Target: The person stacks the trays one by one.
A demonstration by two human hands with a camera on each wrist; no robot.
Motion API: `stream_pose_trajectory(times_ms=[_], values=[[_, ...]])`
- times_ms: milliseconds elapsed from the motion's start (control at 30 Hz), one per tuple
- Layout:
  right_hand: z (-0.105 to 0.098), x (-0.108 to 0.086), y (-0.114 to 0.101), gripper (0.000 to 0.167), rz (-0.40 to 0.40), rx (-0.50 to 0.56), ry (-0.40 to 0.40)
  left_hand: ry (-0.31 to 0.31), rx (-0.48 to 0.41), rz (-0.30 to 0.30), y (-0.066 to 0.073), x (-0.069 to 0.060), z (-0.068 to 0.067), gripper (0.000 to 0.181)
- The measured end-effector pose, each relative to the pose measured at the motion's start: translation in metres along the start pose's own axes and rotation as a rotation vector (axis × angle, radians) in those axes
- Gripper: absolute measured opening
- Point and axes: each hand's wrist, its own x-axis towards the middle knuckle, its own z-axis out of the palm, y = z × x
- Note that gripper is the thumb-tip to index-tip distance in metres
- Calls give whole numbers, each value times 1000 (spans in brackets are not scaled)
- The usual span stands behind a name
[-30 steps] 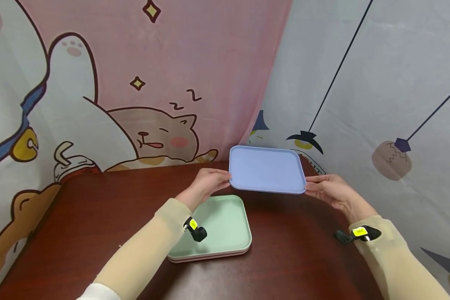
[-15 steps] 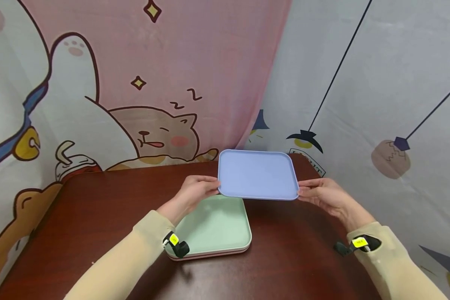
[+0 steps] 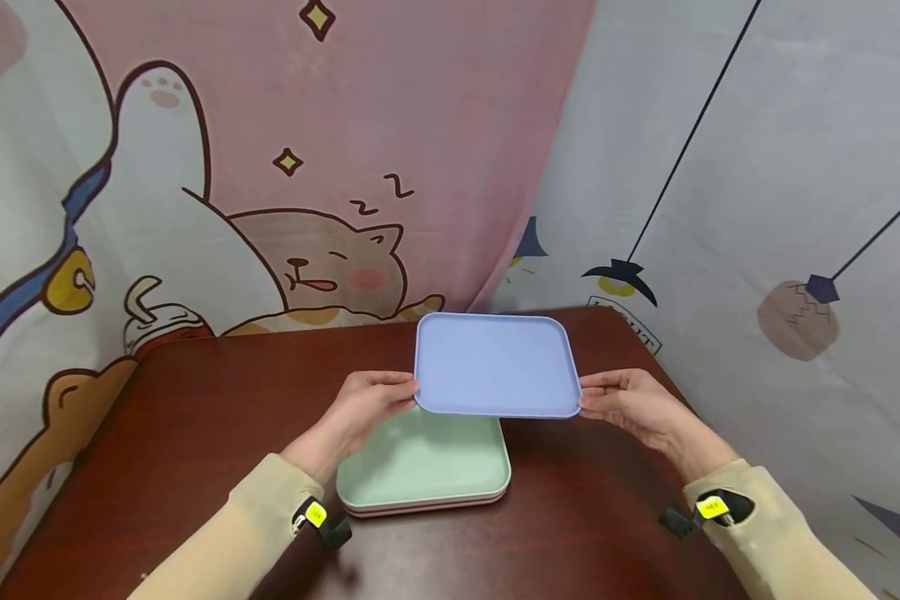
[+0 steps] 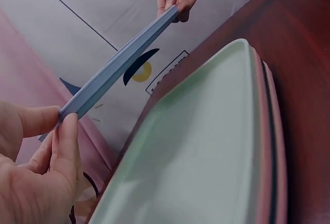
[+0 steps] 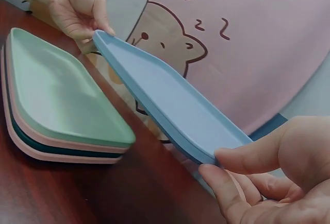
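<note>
A blue rectangular tray (image 3: 497, 365) with rounded corners is held in the air above the table, partly over a stack of trays. My left hand (image 3: 363, 410) pinches its left edge near the front corner, thumb on top and fingers beneath. At the opposite corner my right hand (image 3: 641, 412) pinches the right edge the same way. Below lies the stack, topped by a light green tray (image 3: 427, 462). In the right wrist view pink and dark green rims (image 5: 56, 149) show under the green tray (image 5: 62, 90). The blue tray (image 5: 160, 90) stays apart from the stack.
The stack rests on a dark reddish-brown table (image 3: 217, 400). Behind the table hangs a pink cloth (image 3: 435, 150) with cartoon animals, and a pale cloth (image 3: 720, 208) printed with lamps hangs along the right side.
Both hands have moved left and toward me with the blue tray, so it now hangs lower in the head view and covers the far edge of the stack. The stack stays put.
</note>
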Motion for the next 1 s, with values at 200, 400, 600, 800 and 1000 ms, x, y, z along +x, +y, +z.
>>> stream_pose_trajectory(times_ms=[200,400,600,800,1000], values=[[13,0,6,52,11,11,-20,26,-29,-16,-15,-9,-12,34],[25,1,11,51,15,11,-36,28,-58,-27,-22,-21,-24,35],[34,1,16,49,7,15,-54,15,-78,-36,-26,-30,-32,36],[41,0,19,50,6,15,-66,12,-80,-34,-32,-38,-40,37],[48,0,24,49,1,15,-84,8,-88,-46,-36,-45,-48,39]])
